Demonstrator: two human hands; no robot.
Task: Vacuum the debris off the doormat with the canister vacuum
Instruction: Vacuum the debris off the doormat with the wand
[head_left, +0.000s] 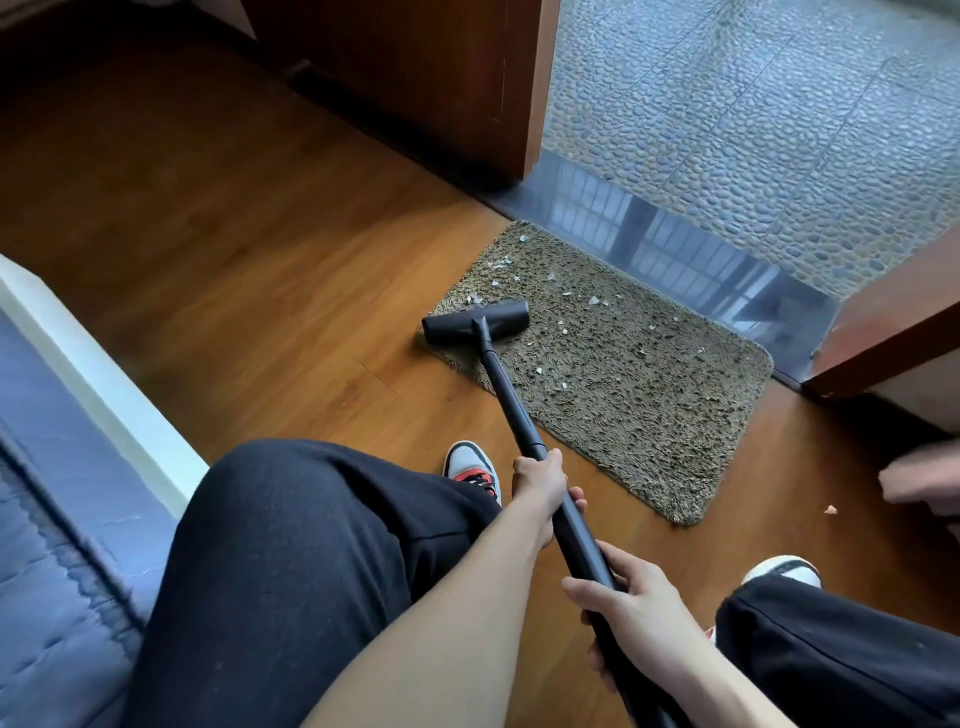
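A shaggy olive-brown doormat lies on the wood floor against a dark threshold. Pale debris flakes are scattered over its far and middle parts. The vacuum's black floor nozzle rests on the mat's left corner, partly over the bare floor. A black wand runs from the nozzle back toward me. My left hand grips the wand further up. Lower on the wand, my right hand grips it close to my body. The canister itself is out of view.
A bed edge with blue bedding stands at the left. My knees and shoes are close to the mat's near edge. A wooden door frame, pebble-tiled floor beyond the threshold, another person's hand at the right edge.
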